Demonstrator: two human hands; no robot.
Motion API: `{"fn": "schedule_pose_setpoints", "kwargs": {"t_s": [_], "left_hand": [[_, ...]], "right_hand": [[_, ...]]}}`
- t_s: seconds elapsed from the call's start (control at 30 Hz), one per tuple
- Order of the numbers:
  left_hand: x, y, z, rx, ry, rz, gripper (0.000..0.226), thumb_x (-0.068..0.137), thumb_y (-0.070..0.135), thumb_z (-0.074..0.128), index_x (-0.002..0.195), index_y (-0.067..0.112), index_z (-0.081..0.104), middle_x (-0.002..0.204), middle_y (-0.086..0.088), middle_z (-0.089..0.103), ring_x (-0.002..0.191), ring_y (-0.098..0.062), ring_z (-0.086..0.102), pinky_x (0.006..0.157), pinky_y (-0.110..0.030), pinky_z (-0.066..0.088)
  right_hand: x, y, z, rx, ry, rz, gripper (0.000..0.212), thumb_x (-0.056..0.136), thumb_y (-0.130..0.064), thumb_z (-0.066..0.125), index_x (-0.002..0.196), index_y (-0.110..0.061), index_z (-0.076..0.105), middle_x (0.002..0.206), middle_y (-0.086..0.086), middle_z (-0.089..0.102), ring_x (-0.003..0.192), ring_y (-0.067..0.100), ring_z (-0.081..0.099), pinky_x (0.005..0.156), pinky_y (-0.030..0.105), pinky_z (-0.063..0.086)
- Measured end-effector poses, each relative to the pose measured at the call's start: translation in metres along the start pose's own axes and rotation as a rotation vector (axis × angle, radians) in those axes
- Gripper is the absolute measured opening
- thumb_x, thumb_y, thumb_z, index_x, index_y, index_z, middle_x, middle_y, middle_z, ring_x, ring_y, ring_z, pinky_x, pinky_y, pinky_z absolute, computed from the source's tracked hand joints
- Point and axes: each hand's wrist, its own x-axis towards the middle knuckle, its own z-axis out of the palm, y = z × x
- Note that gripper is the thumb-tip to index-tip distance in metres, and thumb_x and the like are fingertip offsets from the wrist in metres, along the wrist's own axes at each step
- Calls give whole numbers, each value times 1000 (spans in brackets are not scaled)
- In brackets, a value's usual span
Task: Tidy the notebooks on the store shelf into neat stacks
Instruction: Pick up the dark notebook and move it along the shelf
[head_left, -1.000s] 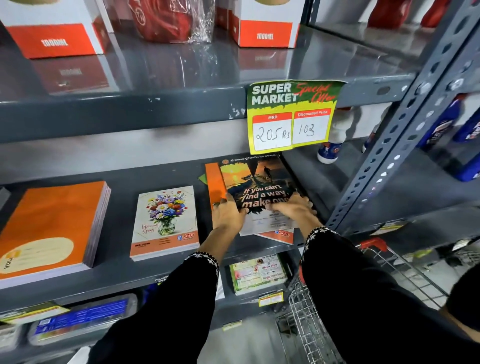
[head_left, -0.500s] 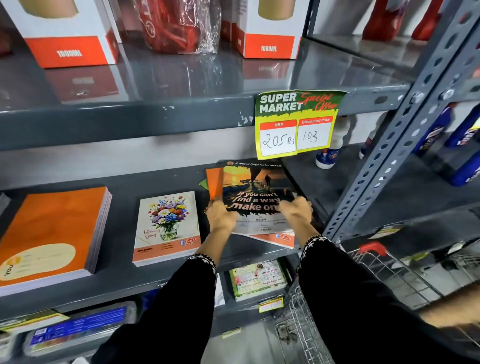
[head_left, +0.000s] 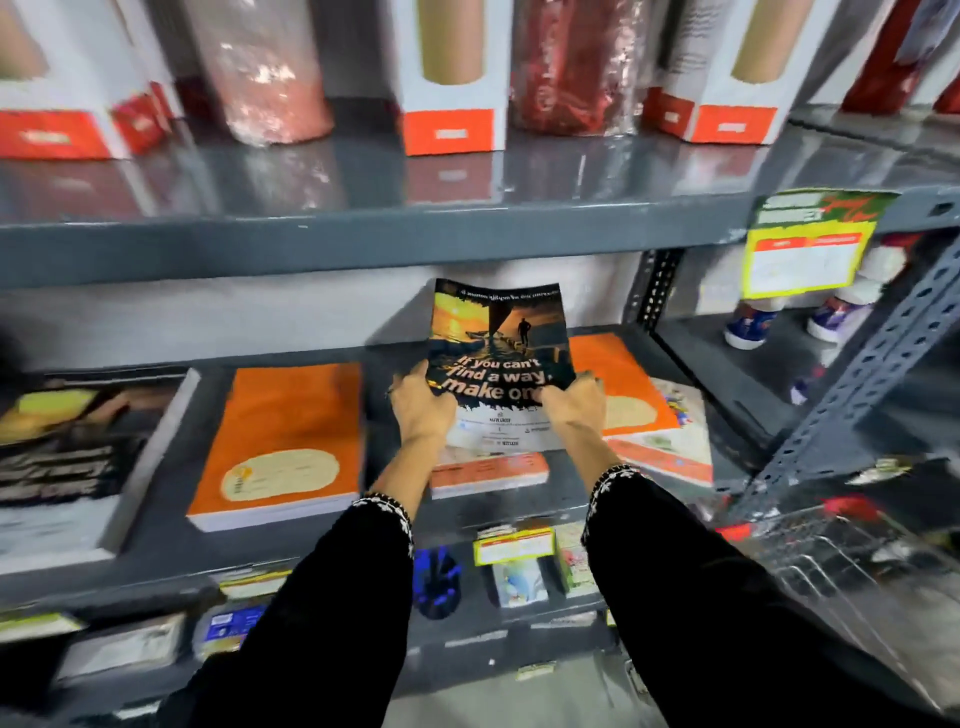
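Both hands hold a dark notebook with a sunset cover and the words "If you can't find a way, make one". My left hand grips its lower left edge, my right hand its lower right edge. It is raised and tilted up above a small notebook, of which only the orange-and-white front edge shows. To the right lies an orange notebook askew on a white-and-orange one. A thick orange stack lies to the left, and a dark-covered stack at the far left.
The notebooks lie on a grey metal shelf. The shelf above carries white-and-orange boxes and wrapped red items. At the right are a yellow price tag, a perforated upright, small bottles and a wire cart.
Both hands have lifted the dark notebook off the right-hand pile and carried it left, over the small flowered notebook. The view has swung left and is blurred.
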Motion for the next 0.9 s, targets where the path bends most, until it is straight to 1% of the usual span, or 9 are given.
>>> {"fn": "schedule_pose_setpoints", "kwargs": {"t_s": [0.13, 0.23, 0.33, 0.43, 0.53, 0.57, 0.67, 0.77, 0.9], "left_hand": [[20, -63, -92, -44, 90, -62, 47, 73, -3, 56, 116, 13, 66, 111, -20, 70, 107, -36, 63, 97, -40, 52], [26, -103, -157, -19, 148, -84, 43, 75, -5, 57, 114, 11, 67, 107, -23, 72, 103, -38, 65, 92, -39, 53], [29, -143, -219, -36, 195, -122, 45, 76, -8, 57, 118, 7, 65, 112, -24, 70, 107, -36, 65, 96, -39, 50], [36, -186, -276, 18, 243, -172, 53, 77, -10, 56, 126, 9, 60, 120, -15, 68, 111, -31, 62, 99, -33, 47], [39, -220, -325, 65, 263, -228, 48, 78, -12, 54, 122, 2, 62, 115, -19, 69, 94, -23, 62, 79, -28, 47], [38, -227, -336, 59, 276, -226, 45, 77, -14, 54, 119, 0, 64, 111, -21, 70, 93, -23, 62, 77, -29, 46], [44, -251, -362, 72, 325, -238, 46, 75, -16, 50, 114, 0, 66, 105, -26, 71, 100, -37, 65, 86, -37, 51], [52, -270, -375, 85, 315, -234, 46, 73, -19, 46, 108, -2, 68, 102, -25, 72, 98, -38, 66, 82, -35, 52], [61, -289, -381, 129, 297, -235, 47, 71, -19, 45, 109, -2, 68, 102, -27, 72, 99, -39, 66, 88, -38, 53]], "right_hand": [[-60, -43, 78, 58, -109, -12, 59, 66, -24, 67, 117, 5, 57, 125, 18, 59, 114, 33, 57, 100, 40, 49], [-99, -71, 134, 78, -176, -45, 56, 62, -22, 63, 110, 6, 60, 118, 21, 63, 112, 34, 60, 97, 40, 52], [-150, -104, 179, 90, -237, -85, 57, 71, -18, 66, 120, 6, 54, 126, 21, 58, 121, 35, 54, 103, 40, 47], [-197, -135, 222, 82, -331, -138, 55, 79, -13, 63, 127, 6, 46, 132, 21, 51, 124, 35, 48, 106, 39, 43], [-230, -161, 266, 93, -421, -155, 48, 84, -7, 52, 128, 8, 44, 134, 22, 49, 126, 35, 45, 108, 36, 35], [-237, -167, 275, 94, -442, -158, 45, 85, -7, 50, 127, 9, 46, 133, 23, 50, 125, 35, 46, 107, 36, 36], [-253, -183, 304, 98, -498, -137, 39, 85, -7, 49, 121, 7, 53, 128, 25, 58, 118, 37, 55, 99, 37, 44], [-259, -189, 323, 38, -550, -138, 37, 85, -10, 51, 119, 6, 56, 123, 22, 63, 115, 36, 60, 93, 35, 49], [-257, -188, 336, -62, -642, -148, 24, 82, -7, 59, 103, 5, 65, 100, 16, 67, 93, 28, 65, 81, 30, 52]]}}
